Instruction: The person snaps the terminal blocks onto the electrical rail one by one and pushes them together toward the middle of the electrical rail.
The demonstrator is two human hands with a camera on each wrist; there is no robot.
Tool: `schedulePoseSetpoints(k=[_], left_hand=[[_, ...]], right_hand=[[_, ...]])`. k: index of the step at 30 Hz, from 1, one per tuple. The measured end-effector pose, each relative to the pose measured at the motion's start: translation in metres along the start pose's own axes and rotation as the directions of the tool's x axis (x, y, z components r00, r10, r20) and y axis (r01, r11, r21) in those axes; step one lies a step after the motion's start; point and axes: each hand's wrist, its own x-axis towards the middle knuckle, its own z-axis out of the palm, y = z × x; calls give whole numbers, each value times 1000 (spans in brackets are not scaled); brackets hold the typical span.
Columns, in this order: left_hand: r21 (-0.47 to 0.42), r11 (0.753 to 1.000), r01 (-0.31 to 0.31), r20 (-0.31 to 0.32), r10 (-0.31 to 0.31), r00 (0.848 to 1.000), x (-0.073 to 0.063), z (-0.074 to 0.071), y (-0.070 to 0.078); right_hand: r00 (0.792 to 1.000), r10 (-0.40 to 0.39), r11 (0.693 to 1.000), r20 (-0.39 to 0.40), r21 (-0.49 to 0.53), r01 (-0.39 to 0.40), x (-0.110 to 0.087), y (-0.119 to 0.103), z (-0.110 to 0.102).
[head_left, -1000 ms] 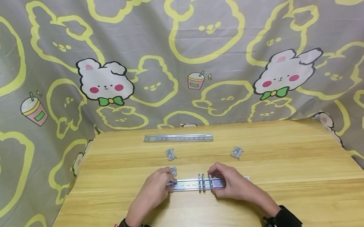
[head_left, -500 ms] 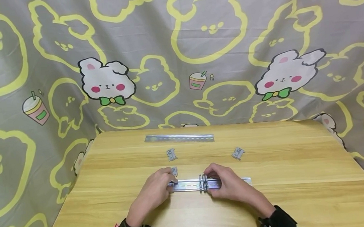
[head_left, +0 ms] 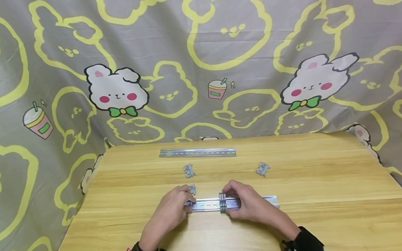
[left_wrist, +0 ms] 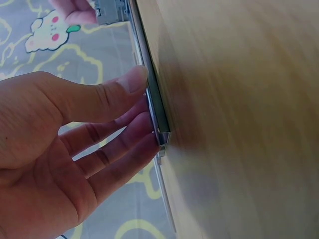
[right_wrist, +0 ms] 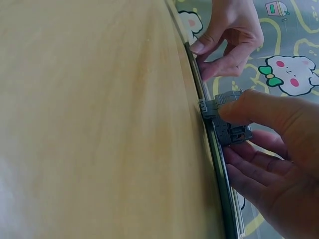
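A slotted metal DIN rail [head_left: 207, 205] lies across the table in front of me. My left hand [head_left: 172, 207] grips its left end, thumb on the near edge and fingers on the far edge; the left wrist view shows that rail end [left_wrist: 157, 107] between them. Several grey plastic DIN rail clips [head_left: 223, 202] sit upright, side by side, across the middle of the rail. My right hand [head_left: 251, 202] pinches the clips from their right side; in the right wrist view its thumb lies against a clip [right_wrist: 234, 130], with fingers at the far side.
A second slotted rail [head_left: 197, 152] lies at the back of the table. Loose grey clips lie flat beyond the hands: one left of centre [head_left: 189, 171], one at right [head_left: 262, 169], and one [head_left: 192, 189] partly behind my left hand. A patterned curtain [head_left: 200, 113] hangs behind.
My right hand has slid a clip leftward along the rail until the spaced clips stand together in one group. My left hand has stayed at the rail's left end.
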Motion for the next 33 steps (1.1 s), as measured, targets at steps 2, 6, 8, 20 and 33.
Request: schedulePoseSetpoints(k=[2,6,8,20,33], left_hand=[[-1,1000,-2,-2,2,1000,0,0,0],[1,1000,-4,-9,4,1000,0,-1,0],[3,1000,-4,-10,4,1000,1,-1,0],[5,1000,5,-4,-5,1000,1,0,1],[0,1000,15,4,-15,1000,-1,-1,2]], right_hand=[[1000,-4,1000,1,3,4,0,-1,0],[1000,-8,1000,2,2,8,1,-1,1],[1000,-10,1000,3,2,10,1,-1,1],[1000,-19,1000,13,-20,19,1,-1,2],[999,-25,1000,27,-6,26,-1,-1,0]])
